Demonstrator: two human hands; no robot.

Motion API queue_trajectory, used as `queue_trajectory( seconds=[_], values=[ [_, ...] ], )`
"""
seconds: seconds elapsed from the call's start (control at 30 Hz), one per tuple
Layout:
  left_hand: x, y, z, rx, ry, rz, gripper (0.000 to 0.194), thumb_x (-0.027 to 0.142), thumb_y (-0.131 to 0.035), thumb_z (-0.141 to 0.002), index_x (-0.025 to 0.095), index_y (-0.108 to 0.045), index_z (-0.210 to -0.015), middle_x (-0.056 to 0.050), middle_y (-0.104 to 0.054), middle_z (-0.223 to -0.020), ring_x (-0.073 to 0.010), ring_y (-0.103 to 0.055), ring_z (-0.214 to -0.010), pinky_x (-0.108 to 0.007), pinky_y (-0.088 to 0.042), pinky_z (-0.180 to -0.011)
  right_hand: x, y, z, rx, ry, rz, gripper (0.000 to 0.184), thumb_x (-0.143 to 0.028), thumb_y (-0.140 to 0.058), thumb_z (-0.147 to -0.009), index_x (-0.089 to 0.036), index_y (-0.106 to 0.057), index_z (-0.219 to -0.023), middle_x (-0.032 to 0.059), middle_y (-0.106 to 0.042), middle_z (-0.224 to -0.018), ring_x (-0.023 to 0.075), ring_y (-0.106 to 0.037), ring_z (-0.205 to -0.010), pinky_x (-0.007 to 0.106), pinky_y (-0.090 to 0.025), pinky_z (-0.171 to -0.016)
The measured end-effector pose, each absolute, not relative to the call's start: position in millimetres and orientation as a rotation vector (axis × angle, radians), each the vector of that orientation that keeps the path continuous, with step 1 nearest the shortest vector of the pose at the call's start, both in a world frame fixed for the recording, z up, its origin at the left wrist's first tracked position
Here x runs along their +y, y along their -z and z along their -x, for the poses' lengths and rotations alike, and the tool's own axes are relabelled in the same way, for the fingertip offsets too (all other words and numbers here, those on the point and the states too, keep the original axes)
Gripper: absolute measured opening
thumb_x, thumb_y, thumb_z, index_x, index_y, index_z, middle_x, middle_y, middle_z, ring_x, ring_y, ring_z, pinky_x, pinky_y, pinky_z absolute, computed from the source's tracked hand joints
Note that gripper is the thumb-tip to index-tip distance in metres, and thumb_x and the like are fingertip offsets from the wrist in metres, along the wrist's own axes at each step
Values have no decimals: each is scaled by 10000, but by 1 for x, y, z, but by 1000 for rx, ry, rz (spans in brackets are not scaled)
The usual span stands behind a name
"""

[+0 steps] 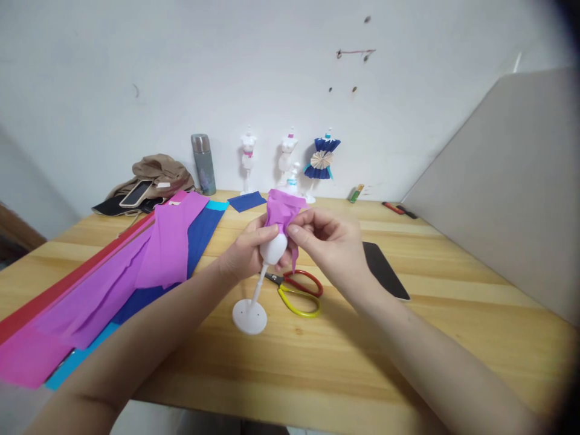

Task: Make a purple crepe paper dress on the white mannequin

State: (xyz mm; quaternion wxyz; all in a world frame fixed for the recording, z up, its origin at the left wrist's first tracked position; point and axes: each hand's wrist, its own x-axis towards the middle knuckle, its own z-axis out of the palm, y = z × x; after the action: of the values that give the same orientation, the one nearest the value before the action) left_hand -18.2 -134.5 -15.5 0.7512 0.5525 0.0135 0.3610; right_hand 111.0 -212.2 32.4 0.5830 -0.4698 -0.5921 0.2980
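Observation:
A small white dress form (273, 249) on a round-based stand leans in my hands above the wooden table. Purple crepe paper (281, 208) covers its upper part, and a narrow strip of it hangs down on the right. My left hand (248, 246) is wrapped round the form, thumb pressing the paper at the waist. With thumb and forefinger my right hand (328, 238) pinches the paper's edge at the waist. Just behind the stand lie scissors (301, 293) with one red and one yellow handle loop.
Crepe paper sheets (165, 248) in purple, blue and red lie at left. Several more dress forms (321, 158) stand by the wall, beside a thermos (203, 164). A black flat pad (385, 270) lies at right. A bag (161, 172) and phone (136, 193) sit back left.

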Motion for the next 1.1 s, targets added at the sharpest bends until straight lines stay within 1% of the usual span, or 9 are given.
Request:
queue_trajectory(
  seconds=[0.1, 0.23, 0.43, 0.67, 0.8, 0.93, 1.1],
  values=[
    [-135, 16, 17, 28, -776, -1235, 480, 539, -717, -775, 119, -567, -951, -31, -651, -546, -142, -578, -401, -201, -407, -374, -212, -31, -111, -1384, -715, 1101, 212, -286, -684, -772, -232, -554, -614, -36, -572, -447, 131, -541, -401, 263, -387, -416],
    [-135, 17, 17, 40, -760, -1238, 502, 563, -732, -752, 138, -536, -934, -25, -646, -542, -141, -575, -393, -202, -416, -363, -211, -31, -111, -1372, -780, 1079, 236, -287, -670, -776, -238, -517, -604, -34, -584, -446, 149, -578, -400, 262, -389, -400],
    [-136, 14, 18, 29, -769, -1224, 524, 577, -744, -732, 142, -528, -928, -14, -633, -557, -130, -556, -379, -203, -395, -341, -208, -29, -114, -1391, -699, 1070, 218, -265, -673, -760, -230, -529, -600, -27, -586, -478, 133, -541, -418, 264, -374, -425],
    [-135, 19, 18, 62, -754, -1234, 530, 581, -732, -744, 149, -512, -961, -21, -639, -524, -147, -572, -382, -198, -413, -358, -210, -27, -112, -1412, -623, 1061, 232, -268, -667, -762, -238, -512, -593, -55, -473, -431, 134, -524, -408, 259, -341, -412],
    [-134, 21, 17, 47, -747, -1233, 546, 611, -731, -750, 151, -518, -952, -29, -652, -541, -149, -587, -395, -198, -427, -363, -210, -26, -112, -1410, -605, 1063, 218, -286, -682, -769, -241, -530, -619, -50, -475, -442, 132, -520, -413, 260, -340, -402],
    [-135, 17, 18, -8, -706, -1249, 578, 651, -736, -743, 128, -576, -929, -40, -662, -579, -145, -606, -426, -200, -448, -377, -208, -25, -113, -1396, -670, 1012, 259, -378, -704, -799, -253, -526, -658, -49, -493, -467, 134, -513, -397, 274, -373, -390],
    [-139, 11, 21, -22, -653, -1270, 588, 668, -754, -719, 107, -650, -858, -66, -686, -643, -155, -651, -495, -213, -502, -431, -204, -23, -117, -1423, -730, 989, 335, -452, -748, -773, -251, -508, -652, -37, -564, -489, 138, -538, -424, 294, -450, -438]
  ],
)
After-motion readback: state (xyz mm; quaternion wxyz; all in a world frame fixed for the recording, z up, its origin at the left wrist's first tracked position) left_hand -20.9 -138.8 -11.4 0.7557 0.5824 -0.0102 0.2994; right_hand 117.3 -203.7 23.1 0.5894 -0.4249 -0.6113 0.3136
